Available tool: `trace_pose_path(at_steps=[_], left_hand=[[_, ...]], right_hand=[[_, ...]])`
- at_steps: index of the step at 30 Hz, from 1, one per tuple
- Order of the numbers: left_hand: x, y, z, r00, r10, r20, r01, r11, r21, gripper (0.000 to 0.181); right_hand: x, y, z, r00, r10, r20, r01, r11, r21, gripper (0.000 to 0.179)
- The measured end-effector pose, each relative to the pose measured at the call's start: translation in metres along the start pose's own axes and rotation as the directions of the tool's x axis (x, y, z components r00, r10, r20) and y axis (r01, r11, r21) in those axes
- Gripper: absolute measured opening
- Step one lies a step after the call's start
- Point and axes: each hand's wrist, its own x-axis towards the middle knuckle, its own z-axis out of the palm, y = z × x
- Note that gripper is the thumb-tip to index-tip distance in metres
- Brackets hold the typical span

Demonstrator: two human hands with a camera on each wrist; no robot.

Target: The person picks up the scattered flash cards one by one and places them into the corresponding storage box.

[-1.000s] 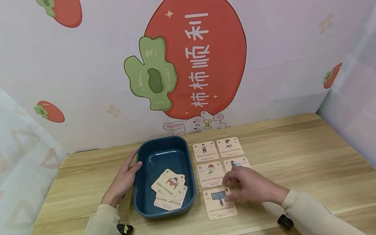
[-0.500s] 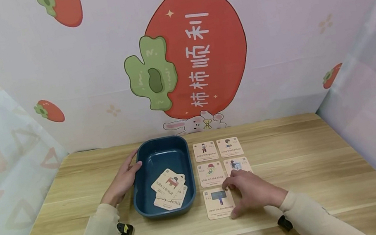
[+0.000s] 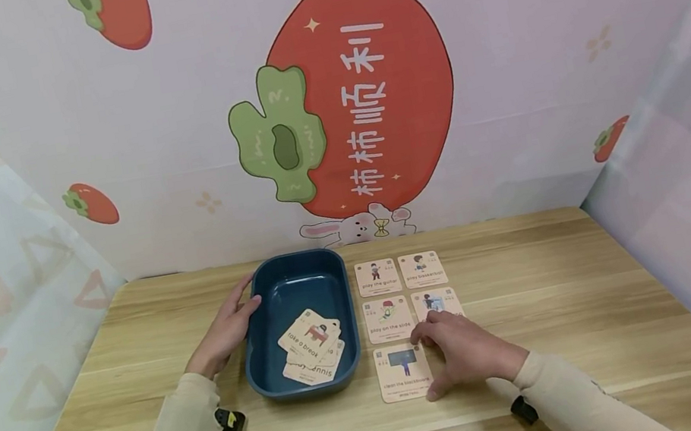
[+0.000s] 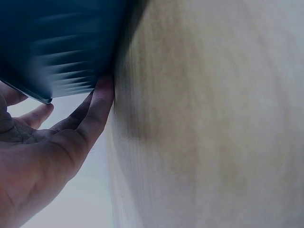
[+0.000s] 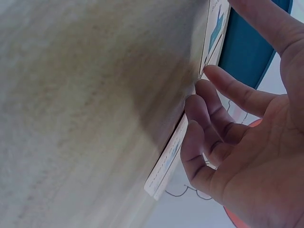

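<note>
My right hand [image 3: 466, 348] spans the right side of the "clean the blackboard" picture card [image 3: 405, 384], index finger at its upper corner and thumb at its lower corner. The card lies flat on the table. In the right wrist view, the index fingertip [image 5: 211, 71] meets the card edge while the other fingers bend near the wood. My left hand [image 3: 224, 337] rests against the left side of a dark blue bin [image 3: 254, 374], its thumb at the rim. Fairly straight fingers [image 4: 97, 104] touch the bin's outer wall in the left wrist view.
Above the held card lie two rows of two cards, including "play the guitar" [image 3: 379, 285], "play basketball" [image 3: 424, 278] and "play on the slide" [image 3: 390, 329]. A "piano-style" picture card [image 3: 433, 302] is partly covered by the right hand. Several overlapping cards [image 3: 313, 344] lie inside the bin.
My right thumb has moved from the blackboard card's face down to its lower right corner, and the index finger has settled at its upper corner. The left hand and bin stay put.
</note>
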Motion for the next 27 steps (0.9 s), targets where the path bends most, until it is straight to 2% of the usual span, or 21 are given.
trace_pose_path(at_steps=[13, 27], left_hand=[[0.0005, -0.0015, 0.0007, 1.000, 0.001, -0.003, 0.000, 1.000, 0.012, 0.062], [0.0006, -0.0013, 0.0008, 1.000, -0.005, 0.000, 0.005, 1.000, 0.007, 0.062]], right_hand=[[0.0006, 0.0015, -0.0003, 0.999, 0.010, 0.041, -0.013, 0.997, 0.075, 0.071], [0.0013, 0.0009, -0.0034, 1.000, -0.007, 0.024, 0.005, 0.996, 0.093, 0.068]])
